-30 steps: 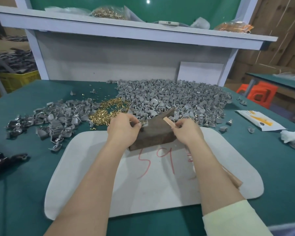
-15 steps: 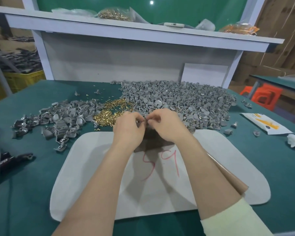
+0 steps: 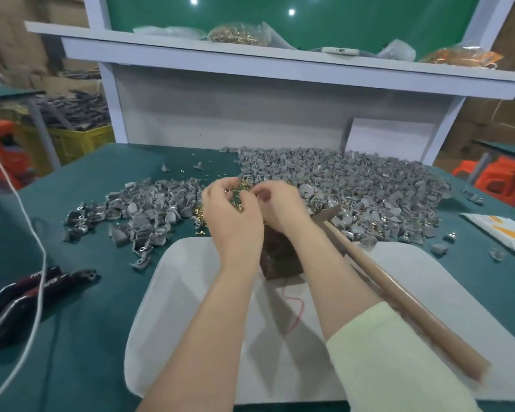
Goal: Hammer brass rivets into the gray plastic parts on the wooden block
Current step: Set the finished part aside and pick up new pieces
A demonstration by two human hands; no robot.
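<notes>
At my remote feed, 2 hands meet above the wooden block [image 3: 283, 257]. The left hand [image 3: 232, 215] and right hand [image 3: 280, 203] are curled fingertip to fingertip and blurred, so I cannot tell what they pinch. Loose brass rivets [image 3: 199, 214] lie beside the left hand, with gray plastic parts [image 3: 354, 185] heaped beyond and the hammer [image 3: 399, 286] under the right forearm. The rivets look light and slippery — best pinched by the shank, I judge.
</notes>
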